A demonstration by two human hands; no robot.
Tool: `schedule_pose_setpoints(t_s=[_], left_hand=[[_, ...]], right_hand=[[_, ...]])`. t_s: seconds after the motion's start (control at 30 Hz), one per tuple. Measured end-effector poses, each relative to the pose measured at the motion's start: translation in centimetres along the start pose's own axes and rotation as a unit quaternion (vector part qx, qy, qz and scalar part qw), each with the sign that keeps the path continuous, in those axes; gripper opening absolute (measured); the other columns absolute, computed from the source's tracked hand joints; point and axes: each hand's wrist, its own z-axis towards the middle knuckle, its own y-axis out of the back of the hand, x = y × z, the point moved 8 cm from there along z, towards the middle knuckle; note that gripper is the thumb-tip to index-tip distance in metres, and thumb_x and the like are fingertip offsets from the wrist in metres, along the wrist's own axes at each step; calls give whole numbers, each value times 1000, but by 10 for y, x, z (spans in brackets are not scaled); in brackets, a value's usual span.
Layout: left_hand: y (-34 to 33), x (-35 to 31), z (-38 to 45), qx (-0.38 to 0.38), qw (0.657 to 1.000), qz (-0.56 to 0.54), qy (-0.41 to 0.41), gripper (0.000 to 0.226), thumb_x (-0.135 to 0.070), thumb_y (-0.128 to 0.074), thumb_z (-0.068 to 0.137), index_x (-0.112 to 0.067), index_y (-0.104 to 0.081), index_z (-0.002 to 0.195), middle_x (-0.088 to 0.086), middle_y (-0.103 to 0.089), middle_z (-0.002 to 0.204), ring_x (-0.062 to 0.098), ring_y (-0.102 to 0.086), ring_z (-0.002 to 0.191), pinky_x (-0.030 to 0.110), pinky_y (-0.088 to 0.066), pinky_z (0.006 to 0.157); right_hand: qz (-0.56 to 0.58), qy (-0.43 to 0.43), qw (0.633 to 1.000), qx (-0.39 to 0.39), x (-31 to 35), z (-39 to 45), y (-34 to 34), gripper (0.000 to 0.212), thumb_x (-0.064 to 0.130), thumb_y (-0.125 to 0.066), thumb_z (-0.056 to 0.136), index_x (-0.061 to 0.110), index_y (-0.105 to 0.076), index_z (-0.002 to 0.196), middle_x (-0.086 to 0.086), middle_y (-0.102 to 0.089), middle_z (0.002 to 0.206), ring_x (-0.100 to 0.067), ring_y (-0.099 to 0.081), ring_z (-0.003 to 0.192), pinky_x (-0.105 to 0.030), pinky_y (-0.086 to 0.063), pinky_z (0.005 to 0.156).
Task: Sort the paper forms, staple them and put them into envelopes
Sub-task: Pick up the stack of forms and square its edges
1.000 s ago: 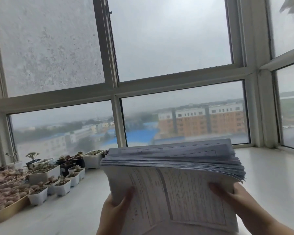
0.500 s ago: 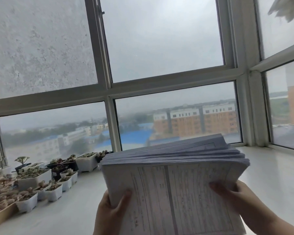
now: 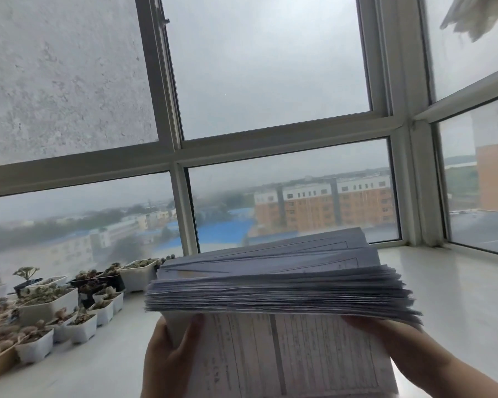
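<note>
Enclosed balcony or sunroom, likely in flat, high up. Large windows [image 3: 270, 81] in white frames wrap corner; left pane frosted or grimy, hard to tell. Outside, below eye level: orange blocks [image 3: 325, 208], blue roofs [image 3: 222, 231], grey sky. Wide white sill [image 3: 457, 297] runs under glass. Small white pots [image 3: 81, 326] of succulents crowd sill at left, few black pots among them. Pale cloth [image 3: 472, 15] hangs top right, possibly laundry. Domestic look, not office.
</note>
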Motion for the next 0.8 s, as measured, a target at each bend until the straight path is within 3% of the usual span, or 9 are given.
schedule_pose_setpoints(t_s=[0.1, 0.2, 0.33, 0.4, 0.5, 0.57, 0.63, 0.7, 0.8], left_hand=[[5, -8, -1, -19, 1000, -5, -5, 9, -21, -72, 83, -21, -63, 84, -3, -68, 79, 18, -63, 77, 29, -42, 62], [7, -15, -4, -35, 999, -7, -16, 13, -19, -73, 82, -22, -62, 76, 2, -69, 74, 24, -64, 73, 32, -46, 58], [12, -37, -12, -70, 996, 25, -50, 27, -35, -78, 77, -17, -58, 72, -1, -61, 64, 13, -57, 63, 20, -38, 49], [18, -52, -12, -84, 994, 25, -72, 27, -46, -66, 61, -23, -53, 68, -7, -57, 62, 6, -51, 61, 16, -36, 49], [18, -38, -14, -55, 997, 0, -50, 25, -50, -67, 65, -30, -56, 75, -16, -61, 70, 5, -56, 70, 11, -40, 54], [15, -20, -20, -32, 999, 0, -31, 37, -62, -65, 57, -32, -60, 79, -19, -65, 73, 0, -58, 77, 13, -40, 61], [18, -12, -22, -39, 999, 15, -25, 49, -68, -58, 51, -27, -64, 78, -15, -67, 73, 1, -59, 77, 18, -41, 61], [25, -17, -19, -72, 997, 28, -25, 50, -62, -60, 56, -17, -66, 78, -7, -70, 68, 14, -64, 76, 21, -42, 58], [37, -29, -17, -88, 993, 49, -62, 56, -69, -52, 47, -18, -62, 69, -18, -67, 61, 6, -60, 66, 13, -42, 53]], right_hand=[[4, -45, 999, 2, -8, 3, 0, 74, 49, -94, 31, 19, -78, 96, -18, -74, 100, -32, -72, 92, -35, -58, 70], [28, -83, 996, 9, -12, 1, 2, 79, 45, -97, 25, 7, -77, 92, -27, -71, 98, -40, -71, 87, -40, -59, 67], [73, -105, 991, 38, -14, -1, -2, 72, 33, -96, 35, 0, -75, 96, -32, -68, 105, -47, -67, 94, -49, -58, 76], [77, -92, 991, 52, -7, -2, -6, 60, 28, -88, 44, 5, -76, 99, -29, -68, 107, -46, -67, 98, -51, -57, 81], [61, -89, 991, 75, -8, -4, -11, 58, 25, -86, 49, 12, -75, 105, -24, -69, 110, -41, -67, 103, -55, -51, 93], [48, -105, 989, 89, -15, -7, -16, 59, 24, -87, 48, 13, -75, 106, -23, -70, 111, -39, -67, 105, -56, -49, 97], [46, -104, 991, 76, -17, -7, -16, 58, 27, -88, 45, 15, -77, 101, -23, -71, 107, -38, -68, 100, -52, -53, 92], [41, -82, 994, 58, -12, -3, -13, 56, 31, -88, 44, 14, -78, 96, -23, -72, 102, -37, -70, 95, -46, -57, 84], [50, -74, 994, 69, -9, -2, -14, 49, 25, -85, 52, 5, -77, 96, -23, -72, 98, -37, -71, 93, -41, -58, 74]])
